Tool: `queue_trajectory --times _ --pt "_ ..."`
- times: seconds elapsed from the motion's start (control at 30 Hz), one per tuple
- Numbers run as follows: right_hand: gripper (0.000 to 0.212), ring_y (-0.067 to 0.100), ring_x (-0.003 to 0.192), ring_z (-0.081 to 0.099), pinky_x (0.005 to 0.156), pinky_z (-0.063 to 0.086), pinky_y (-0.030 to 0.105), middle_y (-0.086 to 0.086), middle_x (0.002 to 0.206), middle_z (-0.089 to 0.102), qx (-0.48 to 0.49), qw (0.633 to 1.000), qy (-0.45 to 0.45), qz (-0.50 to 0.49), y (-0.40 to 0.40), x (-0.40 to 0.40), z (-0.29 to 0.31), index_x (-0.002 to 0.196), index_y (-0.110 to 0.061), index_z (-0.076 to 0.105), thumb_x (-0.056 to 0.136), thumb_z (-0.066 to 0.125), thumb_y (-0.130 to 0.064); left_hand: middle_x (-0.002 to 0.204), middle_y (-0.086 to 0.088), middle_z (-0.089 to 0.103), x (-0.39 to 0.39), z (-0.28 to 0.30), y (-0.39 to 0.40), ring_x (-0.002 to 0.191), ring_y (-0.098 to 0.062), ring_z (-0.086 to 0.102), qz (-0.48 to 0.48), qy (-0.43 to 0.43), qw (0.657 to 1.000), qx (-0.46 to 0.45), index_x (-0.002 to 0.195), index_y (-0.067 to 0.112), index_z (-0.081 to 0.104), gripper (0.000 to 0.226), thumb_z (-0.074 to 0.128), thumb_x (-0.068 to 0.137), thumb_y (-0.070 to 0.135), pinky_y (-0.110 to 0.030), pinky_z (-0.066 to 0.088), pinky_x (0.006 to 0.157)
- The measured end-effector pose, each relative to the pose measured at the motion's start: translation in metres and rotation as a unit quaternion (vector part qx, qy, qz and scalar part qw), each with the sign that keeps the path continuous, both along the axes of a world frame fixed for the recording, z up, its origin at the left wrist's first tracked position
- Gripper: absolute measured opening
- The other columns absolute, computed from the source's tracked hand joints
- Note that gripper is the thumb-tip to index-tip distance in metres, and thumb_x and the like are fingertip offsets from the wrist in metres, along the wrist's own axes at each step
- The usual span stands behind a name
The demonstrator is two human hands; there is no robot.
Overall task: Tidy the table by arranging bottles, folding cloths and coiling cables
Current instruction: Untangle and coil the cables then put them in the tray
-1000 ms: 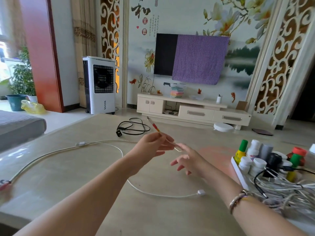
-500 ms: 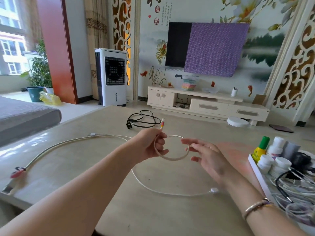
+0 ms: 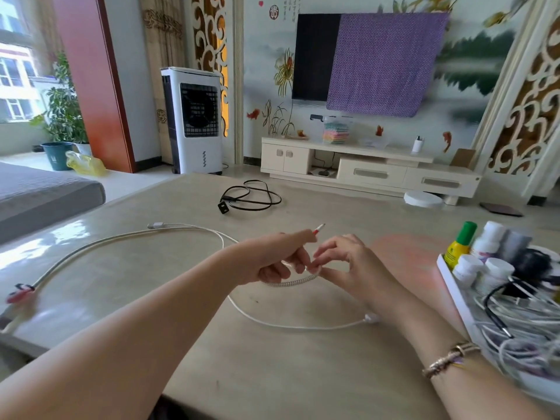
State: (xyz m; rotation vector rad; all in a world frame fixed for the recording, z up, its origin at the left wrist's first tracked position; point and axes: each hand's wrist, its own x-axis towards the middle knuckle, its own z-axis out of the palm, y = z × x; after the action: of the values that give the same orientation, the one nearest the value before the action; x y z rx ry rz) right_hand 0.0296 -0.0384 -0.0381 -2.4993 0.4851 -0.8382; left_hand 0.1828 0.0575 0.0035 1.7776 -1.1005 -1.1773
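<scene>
Centrally, above the glossy beige stone table, both hands work a short braided white cable with a red-banded plug. The left hand has its grip closed on the cable: fingers curled round it near the plug end, whose red-and-white tip projects up past the index finger. The right hand pinches the same cable between thumb and fingertips, just beside the left hand, the remaining fingers loosely bent. Between the two grips the cable sags in a shallow loop, clear of the table.

A long thin white charging cable lies on the table in a wide arc running beneath the hands; its small white connector shows by the right wrist. Its far-left end, with something red on it, is blurred and cannot be made out. A loosely looped black power cord lies well apart, toward the far edge.

At the right edge, a white tray holds small white-capped bottles, a yellow bottle with a green cap and a tangle of white and black cables; the tray is cut off by the frame and its contents are partly blurred. A beaded bracelet sits on the right wrist.
</scene>
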Motion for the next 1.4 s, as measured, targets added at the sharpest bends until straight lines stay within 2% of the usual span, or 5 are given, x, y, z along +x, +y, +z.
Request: queue_trajectory --times 0.17,0.53,0.73,0.9,1.4 --pt "0.015 0.014 0.087 0.071 0.088 0.049 0.016 0.004 0.084 0.076 0.275 0.955 -0.038 0.102 0.001 -0.009 0.008 0.081 -0.016 0.077 0.073 0.077 -0.029 0.075 0.003 0.052 0.004 0.007 0.010 0.060 -0.013 0.040 -0.116 -0.117 0.986 0.009 0.082 0.022 0.064 0.053 0.064 0.069 0.074 -0.019 0.032 0.048" --pt "0.004 0.013 0.074 0.055 0.078 0.043 0.027 -0.001 0.073 0.062 0.246 0.968 0.009 0.055 -0.007 -0.014 0.006 0.079 -0.023 0.072 0.083 0.072 -0.023 0.086 -0.001 0.073 0.014 0.015 0.019 0.078 -0.008 0.065 -0.166 -0.060 0.982 -0.072 0.094 0.012 0.067 0.017 0.051 0.099 0.016 -0.024 0.051 0.082" --pt "0.018 0.016 0.075 0.069 0.074 0.051 0.026 0.009 0.084 0.073 0.279 0.956 -0.089 -0.005 -0.007 -0.010 0.014 0.088 -0.004 0.068 0.093 0.059 -0.019 0.066 0.000 0.053 0.011 0.021 0.020 0.057 -0.012 0.054 -0.156 0.044 0.980 -0.119 0.100 0.008 0.058 0.017 0.041 0.102 0.008 -0.031 0.055 0.078" --pt "0.025 0.016 0.040 0.054 0.046 0.053 0.027 0.006 0.057 0.062 0.371 0.900 -0.225 -0.040 -0.007 -0.019 0.027 0.079 -0.004 0.066 0.076 0.071 -0.029 0.064 0.003 0.038 0.004 0.014 0.012 0.051 -0.009 0.039 -0.056 -0.077 0.982 -0.163 0.097 0.010 0.060 0.015 0.049 0.100 0.020 -0.023 0.048 0.066" --pt "0.009 0.016 0.055 0.060 0.058 0.057 0.026 0.010 0.080 0.070 0.492 0.805 -0.324 0.066 -0.005 -0.019 0.031 0.089 -0.009 0.053 0.087 0.061 -0.005 0.068 0.009 0.043 -0.017 -0.006 -0.006 0.056 -0.004 0.039 -0.072 -0.279 0.941 -0.178 0.071 0.021 0.051 0.031 0.065 0.086 0.045 -0.013 0.032 0.055"
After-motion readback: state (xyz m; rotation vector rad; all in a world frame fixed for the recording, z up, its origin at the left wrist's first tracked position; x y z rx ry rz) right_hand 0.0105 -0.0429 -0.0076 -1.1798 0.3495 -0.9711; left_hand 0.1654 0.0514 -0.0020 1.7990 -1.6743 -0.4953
